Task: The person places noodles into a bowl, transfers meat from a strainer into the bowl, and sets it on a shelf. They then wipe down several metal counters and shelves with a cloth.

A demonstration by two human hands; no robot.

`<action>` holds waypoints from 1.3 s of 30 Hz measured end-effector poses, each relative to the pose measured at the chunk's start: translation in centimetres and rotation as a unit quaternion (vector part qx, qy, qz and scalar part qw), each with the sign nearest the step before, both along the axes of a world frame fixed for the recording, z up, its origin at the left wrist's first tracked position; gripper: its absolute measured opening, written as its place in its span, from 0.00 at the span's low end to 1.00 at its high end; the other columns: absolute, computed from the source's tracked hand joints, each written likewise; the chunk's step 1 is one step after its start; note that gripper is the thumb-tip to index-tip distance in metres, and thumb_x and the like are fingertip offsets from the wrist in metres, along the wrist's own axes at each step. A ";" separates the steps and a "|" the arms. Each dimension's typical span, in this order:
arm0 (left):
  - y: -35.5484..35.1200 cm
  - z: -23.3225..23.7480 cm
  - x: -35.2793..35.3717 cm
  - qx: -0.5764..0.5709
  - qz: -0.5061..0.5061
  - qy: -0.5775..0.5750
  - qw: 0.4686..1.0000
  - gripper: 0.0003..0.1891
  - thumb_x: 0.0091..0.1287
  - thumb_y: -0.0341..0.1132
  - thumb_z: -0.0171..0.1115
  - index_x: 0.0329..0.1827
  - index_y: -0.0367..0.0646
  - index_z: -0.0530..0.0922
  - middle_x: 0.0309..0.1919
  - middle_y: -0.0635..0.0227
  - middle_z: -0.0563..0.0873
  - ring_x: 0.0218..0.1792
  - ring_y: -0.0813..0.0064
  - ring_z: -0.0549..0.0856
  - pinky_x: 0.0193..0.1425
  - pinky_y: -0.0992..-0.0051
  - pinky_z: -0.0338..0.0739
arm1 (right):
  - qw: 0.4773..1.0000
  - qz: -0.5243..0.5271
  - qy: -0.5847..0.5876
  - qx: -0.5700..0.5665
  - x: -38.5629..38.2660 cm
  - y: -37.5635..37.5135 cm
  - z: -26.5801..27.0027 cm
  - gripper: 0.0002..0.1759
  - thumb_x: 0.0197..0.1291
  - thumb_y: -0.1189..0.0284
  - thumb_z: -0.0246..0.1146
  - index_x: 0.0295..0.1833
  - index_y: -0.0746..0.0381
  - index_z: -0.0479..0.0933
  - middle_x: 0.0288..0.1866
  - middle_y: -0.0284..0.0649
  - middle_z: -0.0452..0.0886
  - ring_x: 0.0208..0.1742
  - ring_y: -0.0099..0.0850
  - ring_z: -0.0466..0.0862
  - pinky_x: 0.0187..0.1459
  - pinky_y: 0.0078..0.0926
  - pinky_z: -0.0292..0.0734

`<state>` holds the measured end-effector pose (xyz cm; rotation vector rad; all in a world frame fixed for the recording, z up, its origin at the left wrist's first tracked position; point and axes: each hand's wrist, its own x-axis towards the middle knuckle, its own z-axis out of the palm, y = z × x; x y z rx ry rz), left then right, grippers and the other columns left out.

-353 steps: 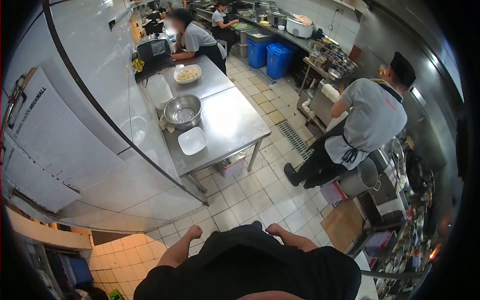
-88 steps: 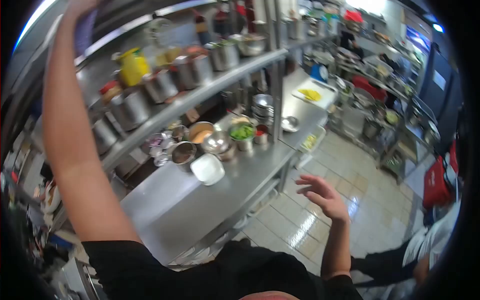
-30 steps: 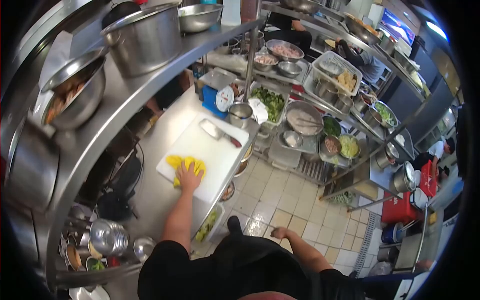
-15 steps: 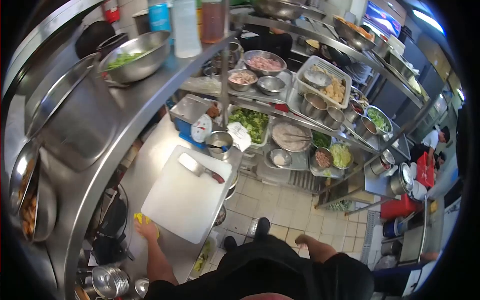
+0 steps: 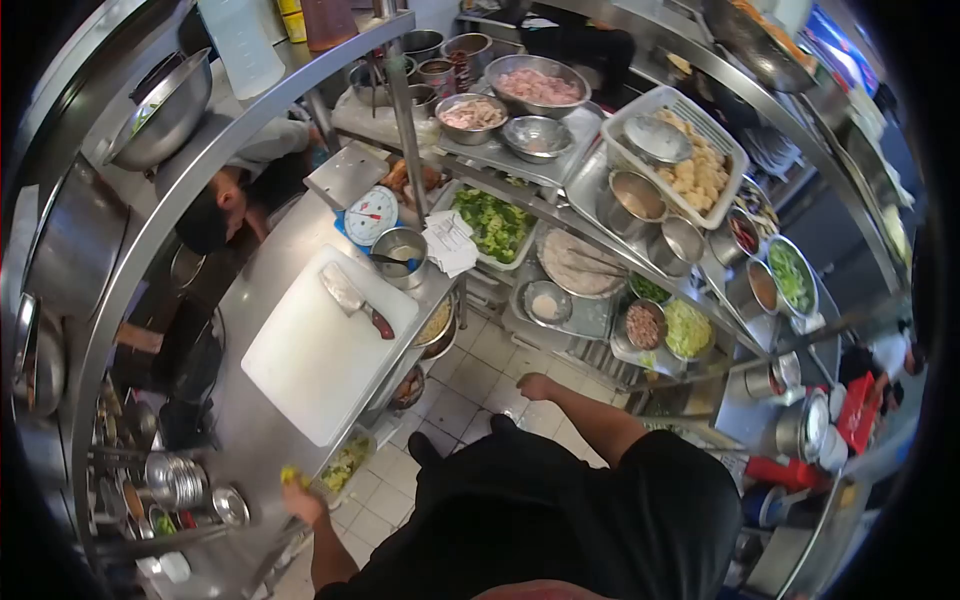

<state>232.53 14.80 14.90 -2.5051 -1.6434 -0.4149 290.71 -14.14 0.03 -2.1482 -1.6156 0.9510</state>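
Observation:
My left hand (image 5: 304,502) is closed around a crumpled yellow cloth (image 5: 290,474) at the near edge of the steel counter (image 5: 235,400). My right hand (image 5: 537,387) hangs over the tiled floor with its fingers curled; nothing shows in it. On the counter lies a white cutting board (image 5: 300,370), and across its far part rests a cleaver (image 5: 345,290) with a dark red handle. Beyond the board stand a dial scale (image 5: 371,216) and a metal pot (image 5: 400,257) with a dark-handled tool in it.
Below the counter edge is a tub of cut greens (image 5: 345,463). Ahead, a steel rack holds a tub of broccoli (image 5: 490,222), a bowl of raw meat (image 5: 538,86) and a white basket (image 5: 735,165) of pale pieces. Another person (image 5: 225,205) bends down behind the counter at left.
My left hand has lifted the yellow cloth from beside the board and drawn it to the counter's near edge. My right hand has swung forward. The view has shifted; a bending person now shows.

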 end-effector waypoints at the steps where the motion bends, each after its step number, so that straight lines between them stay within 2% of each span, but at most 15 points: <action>1: -2.4 0.1 -2.6 -0.077 0.200 0.062 0.975 0.19 0.52 0.35 0.58 0.49 0.45 0.74 0.51 0.59 0.74 0.50 0.56 0.73 0.52 0.61 0.69 | 0.998 0.050 -0.033 -0.001 1.5 -1.0 -2.2 0.16 0.48 0.69 0.51 0.41 0.64 0.77 0.44 0.48 0.77 0.44 0.41 0.77 0.45 0.34 0.73; 5: -16.3 -1.3 -16.5 -0.548 0.445 0.247 0.664 0.20 0.52 0.47 0.61 0.45 0.45 0.77 0.49 0.69 0.78 0.51 0.63 0.76 0.46 0.67 0.75 | 0.976 -0.021 0.107 -0.190 2.4 -8.5 -5.5 0.14 0.57 0.70 0.51 0.44 0.66 0.74 0.40 0.42 0.79 0.32 0.31 0.81 0.28 0.25 0.77; 6: -20.1 1.5 -14.3 -0.515 0.487 0.206 0.675 0.20 0.51 0.46 0.63 0.44 0.44 0.77 0.47 0.67 0.79 0.51 0.64 0.77 0.47 0.68 0.75 | 0.906 -0.218 0.254 -0.260 1.8 -10.5 -4.4 0.14 0.58 0.71 0.49 0.46 0.66 0.72 0.39 0.42 0.80 0.30 0.31 0.81 0.27 0.25 0.77; 7: -23.8 3.9 -11.7 -0.478 0.523 0.169 0.685 0.19 0.50 0.44 0.64 0.42 0.44 0.78 0.46 0.65 0.79 0.50 0.66 0.78 0.48 0.69 0.74 | 0.928 0.174 0.043 -0.327 2.6 -13.1 -8.1 0.15 0.59 0.71 0.47 0.47 0.67 0.71 0.40 0.42 0.80 0.29 0.30 0.80 0.25 0.26 0.75; 9: -30.8 -3.0 -14.7 -0.523 0.190 0.346 0.755 0.19 0.47 0.42 0.67 0.40 0.43 0.78 0.41 0.60 0.81 0.47 0.64 0.79 0.48 0.69 0.74 | 0.858 -0.175 0.303 -0.375 2.3 -19.7 -11.5 0.12 0.55 0.67 0.51 0.37 0.63 0.75 0.28 0.40 0.80 0.21 0.30 0.79 0.19 0.36 0.71; 10: -31.8 -1.2 -9.7 -0.496 0.458 0.162 0.720 0.20 0.46 0.44 0.67 0.40 0.43 0.79 0.42 0.60 0.81 0.47 0.62 0.79 0.47 0.69 0.74 | 0.845 -0.176 0.294 -0.410 2.4 -20.5 -11.5 0.12 0.54 0.67 0.51 0.37 0.63 0.75 0.29 0.40 0.80 0.21 0.32 0.79 0.20 0.36 0.71; 13: -31.6 -1.3 -1.1 -0.531 0.331 0.192 0.756 0.19 0.49 0.50 0.59 0.35 0.44 0.80 0.41 0.58 0.81 0.43 0.62 0.81 0.45 0.67 0.75 | 0.799 -0.195 0.260 -0.506 1.5 -22.0 -8.3 0.14 0.52 0.64 0.53 0.38 0.63 0.74 0.29 0.41 0.79 0.23 0.36 0.79 0.22 0.34 0.71; 15: -30.1 -3.3 1.6 -0.449 0.389 0.054 0.802 0.17 0.50 0.49 0.58 0.34 0.46 0.80 0.38 0.60 0.81 0.41 0.60 0.80 0.44 0.64 0.75 | 0.862 -0.064 0.334 -0.377 2.7 -20.6 -7.9 0.13 0.51 0.65 0.54 0.37 0.63 0.74 0.31 0.41 0.79 0.24 0.36 0.80 0.22 0.34 0.71; 17: -26.1 -0.6 5.1 -0.343 0.248 -0.009 0.906 0.11 0.47 0.40 0.57 0.32 0.46 0.80 0.34 0.61 0.81 0.38 0.59 0.78 0.43 0.62 0.73 | 0.886 0.064 0.399 -0.228 4.5 -17.0 -6.8 0.13 0.50 0.66 0.54 0.37 0.63 0.74 0.33 0.41 0.79 0.25 0.36 0.80 0.22 0.33 0.71; 19: -22.1 0.5 6.6 -0.175 0.241 -0.104 0.949 0.11 0.44 0.32 0.57 0.33 0.46 0.79 0.35 0.61 0.80 0.37 0.59 0.78 0.44 0.64 0.71 | 0.896 0.039 0.172 -0.408 3.9 -8.6 -4.6 0.10 0.49 0.71 0.55 0.37 0.63 0.74 0.32 0.40 0.78 0.26 0.34 0.80 0.21 0.31 0.71; 23: -12.1 4.3 8.7 -0.014 0.175 -0.177 0.969 0.15 0.42 0.27 0.58 0.37 0.45 0.78 0.42 0.61 0.77 0.45 0.58 0.73 0.50 0.65 0.68 | 0.934 -0.036 0.251 -0.252 3.3 1.5 -0.4 0.15 0.53 0.73 0.54 0.47 0.65 0.71 0.36 0.41 0.78 0.26 0.30 0.79 0.24 0.25 0.71; 30: -0.3 8.8 9.7 0.023 0.101 -0.126 0.987 0.25 0.50 0.33 0.57 0.54 0.48 0.69 0.59 0.61 0.65 0.58 0.53 0.63 0.60 0.56 0.56 | 0.945 -0.018 0.283 -0.164 -5.8 3.5 8.4 0.19 0.56 0.70 0.51 0.52 0.68 0.68 0.41 0.44 0.78 0.33 0.32 0.79 0.32 0.26 0.73; 32: 3.2 3.9 8.9 -0.066 0.129 -0.059 0.988 0.27 0.55 0.39 0.53 0.60 0.48 0.63 0.64 0.62 0.57 0.63 0.54 0.54 0.65 0.52 0.46 | 0.930 -0.089 0.322 -0.155 -7.9 -0.2 5.2 0.16 0.49 0.74 0.53 0.47 0.63 0.74 0.35 0.44 0.80 0.35 0.29 0.80 0.33 0.23 0.75; 35: 5.4 2.9 7.8 -0.207 0.172 -0.065 0.961 0.30 0.62 0.49 0.43 0.66 0.48 0.55 0.69 0.64 0.46 0.68 0.56 0.43 0.67 0.50 0.32 | 0.953 0.288 -0.061 0.073 -10.8 -6.6 4.9 0.11 0.50 0.70 0.55 0.38 0.61 0.78 0.29 0.43 0.80 0.39 0.32 0.80 0.42 0.29 0.74; 39: 10.2 2.0 6.1 -0.155 0.150 -0.106 0.971 0.30 0.62 0.50 0.45 0.65 0.47 0.57 0.68 0.63 0.49 0.68 0.57 0.45 0.68 0.52 0.33 | 0.976 0.052 0.082 -0.196 -15.3 -9.2 5.9 0.12 0.50 0.71 0.55 0.39 0.62 0.76 0.31 0.44 0.80 0.38 0.33 0.80 0.41 0.29 0.74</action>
